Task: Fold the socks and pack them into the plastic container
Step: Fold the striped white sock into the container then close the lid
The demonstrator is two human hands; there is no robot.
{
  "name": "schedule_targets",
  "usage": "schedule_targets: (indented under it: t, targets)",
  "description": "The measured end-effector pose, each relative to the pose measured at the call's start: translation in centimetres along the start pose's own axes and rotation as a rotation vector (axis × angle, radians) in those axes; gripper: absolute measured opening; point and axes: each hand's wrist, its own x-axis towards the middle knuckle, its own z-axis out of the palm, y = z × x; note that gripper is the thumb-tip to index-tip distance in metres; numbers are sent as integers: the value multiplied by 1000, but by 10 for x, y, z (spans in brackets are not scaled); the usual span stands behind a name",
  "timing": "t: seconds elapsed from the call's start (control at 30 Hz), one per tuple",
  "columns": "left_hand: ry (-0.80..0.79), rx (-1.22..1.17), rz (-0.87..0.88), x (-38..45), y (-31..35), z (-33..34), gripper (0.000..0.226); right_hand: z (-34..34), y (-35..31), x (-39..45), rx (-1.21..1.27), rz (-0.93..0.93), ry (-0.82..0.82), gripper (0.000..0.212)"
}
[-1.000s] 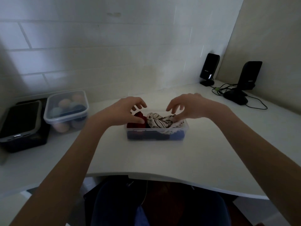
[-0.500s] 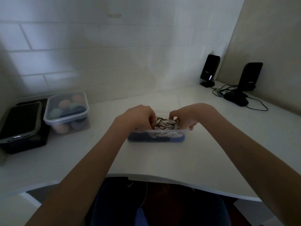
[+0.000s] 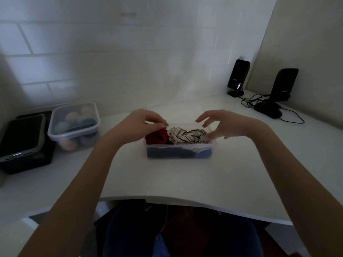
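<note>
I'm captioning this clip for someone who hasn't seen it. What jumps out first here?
Two hands hover over an open plastic container at the middle of the white desk: the left hand above a red sock, the right hand beside a striped sock. At far left sits a lidded container of rolled socks; two black speakers stand far right.

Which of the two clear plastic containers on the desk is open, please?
The central container holding socks is open; the left container wears a lid.
</note>
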Motion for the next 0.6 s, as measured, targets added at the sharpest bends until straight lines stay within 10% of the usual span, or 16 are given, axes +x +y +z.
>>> schedule_targets:
  t: [0.13, 0.3, 0.6]
  targets:
    - [495, -170, -177, -1, -11, 24, 36, 17, 17, 6, 212, 8, 418, 53]
    - [459, -974, -496, 13, -13, 55, 56, 67, 11, 32, 915, 176, 432, 81]
    - [582, -1052, -438, 13, -14, 57, 40, 72, 9, 36, 1406, 65, 541, 34]
